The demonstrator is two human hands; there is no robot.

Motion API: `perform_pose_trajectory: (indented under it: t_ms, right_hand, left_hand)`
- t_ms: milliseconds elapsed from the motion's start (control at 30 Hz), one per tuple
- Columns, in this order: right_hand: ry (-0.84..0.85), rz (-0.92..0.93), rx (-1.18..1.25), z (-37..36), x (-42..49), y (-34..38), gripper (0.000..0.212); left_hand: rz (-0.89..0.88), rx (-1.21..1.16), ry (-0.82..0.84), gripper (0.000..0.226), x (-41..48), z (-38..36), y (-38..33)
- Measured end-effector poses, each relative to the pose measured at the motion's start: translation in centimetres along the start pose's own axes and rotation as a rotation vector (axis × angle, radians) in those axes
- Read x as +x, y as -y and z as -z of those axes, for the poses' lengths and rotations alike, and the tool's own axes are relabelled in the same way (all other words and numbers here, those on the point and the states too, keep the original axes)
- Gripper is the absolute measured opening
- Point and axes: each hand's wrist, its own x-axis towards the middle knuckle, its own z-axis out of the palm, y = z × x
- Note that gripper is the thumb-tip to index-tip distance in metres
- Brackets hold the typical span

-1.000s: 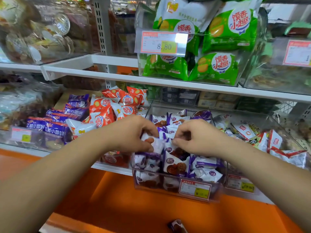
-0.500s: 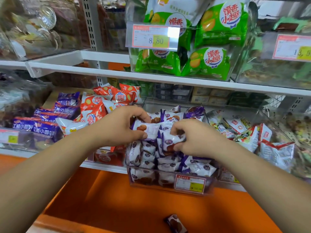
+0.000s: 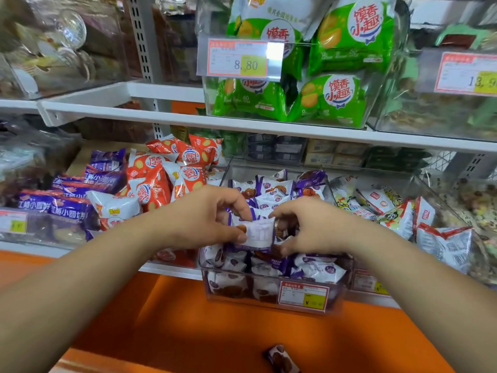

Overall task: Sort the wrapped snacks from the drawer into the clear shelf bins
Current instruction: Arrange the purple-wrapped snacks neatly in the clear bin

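Packets like this one should weigh almost nothing, and we judge the wrapped snack (image 3: 256, 234) to be light, soft-walled and a little slippery. Its film is glossy white with purple trim and fine print on the face turned to us, and whatever is inside probably crumbles if squeezed. The flat crimped seams at either end are the safest places to take hold, leaving the puffed middle alone.

That is roughly how we have it. Our left hand (image 3: 204, 218) pinches the left edge between thumb and forefinger. Our right hand (image 3: 316, 228) curls in from the other side, forefinger on the top right corner and thumb below, and seems to pinch that edge too. The packet hangs between both hands just above the clear bin (image 3: 269, 305), which is already heaped with matching purple-and-white packets (image 3: 322, 270).

The bin's walls are hard, transparent plastic, with a red-bordered price tag (image 3: 304, 296) clipped to the front. It sits on a white metal shelf (image 3: 161, 118). To the left lie pillowy orange-red packs (image 3: 150, 184), and above stand shiny green bags (image 3: 333, 95). One stray brown-printed snack (image 3: 281, 359) lies on the smooth orange surface (image 3: 188, 332) near us, well apart from the bin.
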Motion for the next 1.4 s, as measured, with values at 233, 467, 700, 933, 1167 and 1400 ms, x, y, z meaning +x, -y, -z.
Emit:
perform_pose_trajectory:
  t_ms: [233, 467, 700, 933, 1167, 1400]
  right_hand:
    - [-0.113, 0.060, 0.277, -0.4, -2.3, -0.2, 0.041]
    - [-0.387, 0.019, 0.383, -1.5, -3.0, 1.2, 0.029]
    - [-0.301, 0.087, 0.666, -1.8, -2.7, 3.1, 0.019]
    - [-0.387, 0.079, 0.657, -1.3, -2.4, 0.8, 0.033]
    - [-0.298, 0.080, 0.667, -1.3, -2.6, 0.9, 0.030]
    - [-0.203, 0.016, 0.594, -1.4, -2.6, -0.5, 0.024]
  left_hand:
    - [0.048, -0.082, 0.036, 0.026, -0.1, -0.9, -1.0]
    - [0.194, -0.277, -0.135, 0.032, 0.1, -1.1, -3.3]
    - [0.078, -0.382, 0.087, 0.011, -0.5, -0.6, -2.5]
    - [0.092, -0.437, 0.136, 0.049, -0.6, 0.2, -1.7]
    - [0.034, -0.258, 0.096, 0.035, -0.6, -0.4, -2.4]
    - [0.046, -0.289, 0.057, 0.032, -0.1, -0.6, -1.4]
